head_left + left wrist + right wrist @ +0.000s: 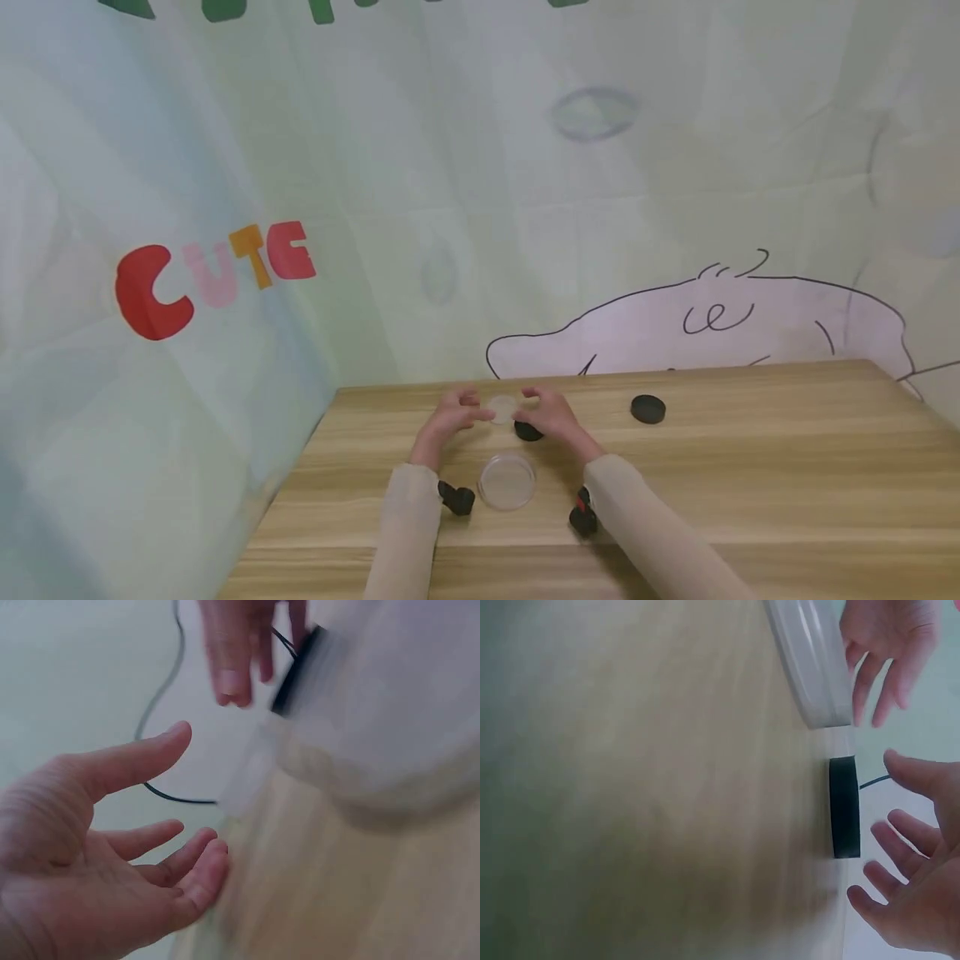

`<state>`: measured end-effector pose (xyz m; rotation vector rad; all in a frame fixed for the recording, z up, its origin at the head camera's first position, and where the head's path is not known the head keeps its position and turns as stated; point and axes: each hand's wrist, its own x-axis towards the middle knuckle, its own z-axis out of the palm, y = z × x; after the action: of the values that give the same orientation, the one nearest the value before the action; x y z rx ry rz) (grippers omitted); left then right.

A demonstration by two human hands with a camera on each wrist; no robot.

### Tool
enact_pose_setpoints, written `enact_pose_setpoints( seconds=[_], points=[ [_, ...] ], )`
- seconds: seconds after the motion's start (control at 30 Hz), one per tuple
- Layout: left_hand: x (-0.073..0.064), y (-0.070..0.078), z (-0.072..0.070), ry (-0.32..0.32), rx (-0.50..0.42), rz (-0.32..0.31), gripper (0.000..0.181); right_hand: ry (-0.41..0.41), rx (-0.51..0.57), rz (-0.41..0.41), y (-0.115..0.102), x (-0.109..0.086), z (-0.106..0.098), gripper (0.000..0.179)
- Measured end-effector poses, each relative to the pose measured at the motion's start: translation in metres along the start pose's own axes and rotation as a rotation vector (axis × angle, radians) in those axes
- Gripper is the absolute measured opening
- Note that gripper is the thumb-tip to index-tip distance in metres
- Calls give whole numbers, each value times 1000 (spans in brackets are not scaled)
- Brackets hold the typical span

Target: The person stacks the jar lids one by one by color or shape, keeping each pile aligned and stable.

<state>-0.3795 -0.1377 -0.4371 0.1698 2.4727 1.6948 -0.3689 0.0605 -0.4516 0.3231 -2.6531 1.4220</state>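
Observation:
At the far side of the wooden table, both hands hover with fingers spread and loosely bent. Between my left hand point(448, 418) and my right hand point(553, 415) lies a small clear disc point(502, 408). Neither hand grips anything in the wrist views. A black round lid-like piece point(529, 432) lies just under the right hand's fingers; that piece point(845, 810) shows edge-on in the right wrist view. Closer to me, between the forearms, sits a clear round shallow dish point(507, 482). In the left wrist view the clear dish point(390, 727) is large and blurred.
A second black round piece point(648, 409) lies on the table point(750, 467) to the right. Behind the table's far edge hangs a printed cloth point(465, 208) with letters and a line drawing. Each wrist carries a black camera mount.

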Motion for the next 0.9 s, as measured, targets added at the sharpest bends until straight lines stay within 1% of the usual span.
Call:
enact_pose_setpoints(
  seconds=[0.03,0.07,0.13,0.2,0.27,0.33,0.43,0.53,0.67,0.77,0.9],
  points=[
    [2,-5,-1,-13,12,17,75,-7,0,-1,0,2,2,48],
    [4,-9,-1,-22,17,19,74,-16,-12,-6,-1,3,4,51],
    [6,-16,1,-22,28,30,73,-37,-41,-7,-2,5,9,55],
    [5,-18,5,7,38,16,68,-50,-80,5,-3,6,12,57],
    [3,-18,10,25,43,32,63,-55,-126,17,-3,6,15,56],
    [2,-18,14,37,50,63,57,-45,-149,41,-4,7,19,56],
    [0,-16,20,45,74,105,51,-21,-149,76,-4,7,22,54],
    [-1,-16,25,66,89,123,49,-1,-133,101,-4,6,24,55],
    [0,-18,26,110,84,107,50,7,-126,94,-4,6,24,53],
    [-1,-21,24,119,62,95,50,5,-112,84,-5,6,24,51],
    [-4,-21,21,112,27,86,51,-3,-85,59,-6,6,23,47]
  ],
)
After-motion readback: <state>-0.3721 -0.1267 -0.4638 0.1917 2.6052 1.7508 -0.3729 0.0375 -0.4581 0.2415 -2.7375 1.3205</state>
